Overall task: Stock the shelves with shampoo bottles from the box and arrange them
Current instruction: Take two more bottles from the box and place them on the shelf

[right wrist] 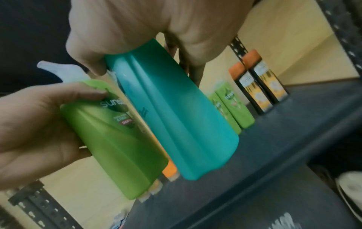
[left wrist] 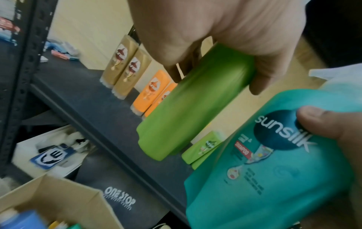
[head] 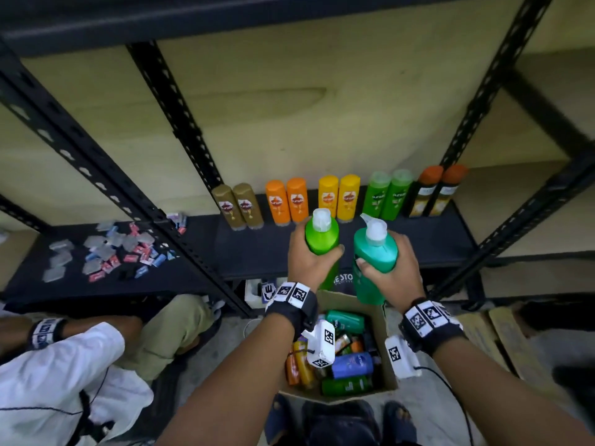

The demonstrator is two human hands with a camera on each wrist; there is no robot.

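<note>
My left hand [head: 310,260] grips a light green pump bottle [head: 322,235] upright above the front of the black shelf [head: 264,252]. Beside it, my right hand [head: 391,272] grips a teal pump bottle [head: 375,262], tilted slightly. In the left wrist view the green bottle [left wrist: 195,102] sits under my palm, with the teal Sunsilk bottle [left wrist: 274,167] close at the right. The right wrist view has the teal bottle [right wrist: 176,117] in front and the green bottle [right wrist: 113,139] to its left. An open cardboard box [head: 391,371] with several bottles stands below my arms.
Along the back of the shelf stand pairs of small bottles: gold [head: 238,206], orange [head: 286,199], yellow [head: 338,196], green [head: 388,194] and dark ones with orange caps [head: 436,191]. Loose sachets [head: 109,252] lie on the left shelf. Another person [head: 64,365] crouches at lower left.
</note>
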